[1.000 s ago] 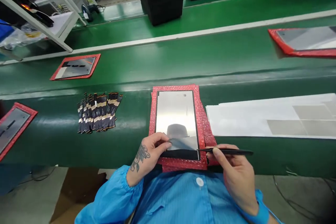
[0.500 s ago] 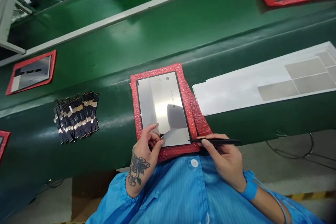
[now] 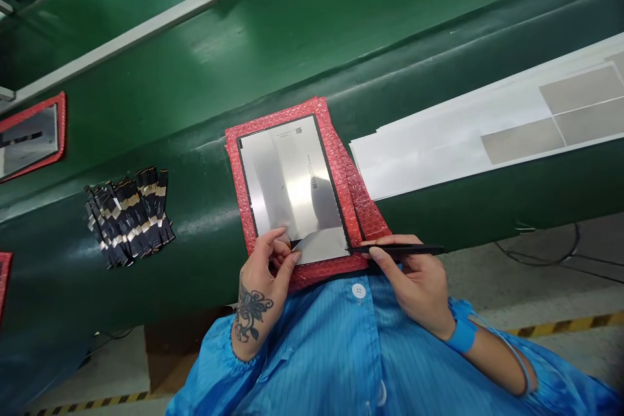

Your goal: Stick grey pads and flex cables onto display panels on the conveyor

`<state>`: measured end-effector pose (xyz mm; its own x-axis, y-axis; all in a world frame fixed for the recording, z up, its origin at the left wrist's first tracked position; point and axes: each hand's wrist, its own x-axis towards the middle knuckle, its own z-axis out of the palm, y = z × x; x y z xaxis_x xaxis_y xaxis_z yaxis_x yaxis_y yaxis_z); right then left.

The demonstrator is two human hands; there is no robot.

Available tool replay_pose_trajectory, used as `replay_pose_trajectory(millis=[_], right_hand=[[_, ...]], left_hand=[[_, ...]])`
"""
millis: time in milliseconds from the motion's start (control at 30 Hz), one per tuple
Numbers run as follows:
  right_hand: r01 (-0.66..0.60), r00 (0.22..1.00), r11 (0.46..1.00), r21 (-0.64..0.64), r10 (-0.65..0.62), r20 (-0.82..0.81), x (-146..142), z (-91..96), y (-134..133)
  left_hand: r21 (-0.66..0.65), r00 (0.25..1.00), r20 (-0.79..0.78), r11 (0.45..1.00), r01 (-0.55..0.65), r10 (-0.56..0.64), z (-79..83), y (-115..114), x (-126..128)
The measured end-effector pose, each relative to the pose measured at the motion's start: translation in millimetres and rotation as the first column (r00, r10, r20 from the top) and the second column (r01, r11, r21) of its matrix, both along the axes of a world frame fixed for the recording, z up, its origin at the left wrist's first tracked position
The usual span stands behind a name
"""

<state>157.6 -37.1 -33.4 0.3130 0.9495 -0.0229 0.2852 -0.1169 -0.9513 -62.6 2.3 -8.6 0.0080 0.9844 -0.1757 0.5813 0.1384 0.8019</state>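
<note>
In the head view, the silver-backed panel [image 3: 292, 175] lies slightly tilted near the front edge of the green work surface [image 3: 205, 104], with red bubble wrap [image 3: 329, 140] beneath it showing on every side as a margin. Along the panel's near end, the left hand [image 3: 266, 273] has thumb and forefinger pinched on the left side of a thin grey film [image 3: 324, 246], its other fingers curled. The right hand [image 3: 416, 279] grips black tweezers [image 3: 404, 249], their tip at the panel's lower right corner. Left of the panel, a stretch of green separates it from a heap of dark flex strips [image 3: 129, 218]; beyond its far end there is more green to work across, while on its right, white sheets [image 3: 419, 149] come close to the wrap. Compared with a second ago, the film sits lower and covers the black strip that showed at the panel's near end, and the view has swung so the black bins have left the picture. The surface is glossy, with a pale rail [image 3: 195, 5] crossing well beyond the panel and another red-wrapped panel [image 3: 29, 136] far to its left. Nearer than the panel and to its right, a cable [image 3: 541, 265] and a yellow-black stripe [image 3: 575, 325] mark the floor.
</note>
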Motion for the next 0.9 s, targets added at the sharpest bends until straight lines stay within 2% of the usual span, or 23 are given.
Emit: replay_pose_trajectory(millis=[167, 400, 600, 767, 900], right_hand=[[0.0, 1.0, 1.0, -0.017, 0.0, 0.004, 1.0, -1.2, -1.9], [-0.009, 0.999, 1.0, -0.016, 0.01, 0.03, 0.7, -3.0, -2.8], [-0.004, 0.999, 1.0, -0.005, 0.004, 0.054, 0.2, -3.5, -3.4], [-0.004, 0.998, 1.0, -0.018, 0.005, 0.062, 0.4, -5.5, -5.2], [-0.005, 0.997, 1.0, -0.027, 0.007, 0.072, 1.2, -5.3, -5.4]], left_hand=[[0.042, 0.998, -0.062, 0.999, 0.023, -0.021, -3.1, -2.1, -0.6], [0.031, 0.988, -0.13, 0.996, 0.088, -0.083, -3.5, -3.3, -2.7], [0.11, 0.981, -0.169, 0.987, 0.116, -0.097, -2.8, -3.5, -0.1], [0.146, 0.96, -0.252, 0.975, 0.165, -0.124, -2.7, -5.3, 1.2], [0.123, 0.932, -0.344, 0.978, 0.166, -0.115, -0.5, -0.9, 0.8]])
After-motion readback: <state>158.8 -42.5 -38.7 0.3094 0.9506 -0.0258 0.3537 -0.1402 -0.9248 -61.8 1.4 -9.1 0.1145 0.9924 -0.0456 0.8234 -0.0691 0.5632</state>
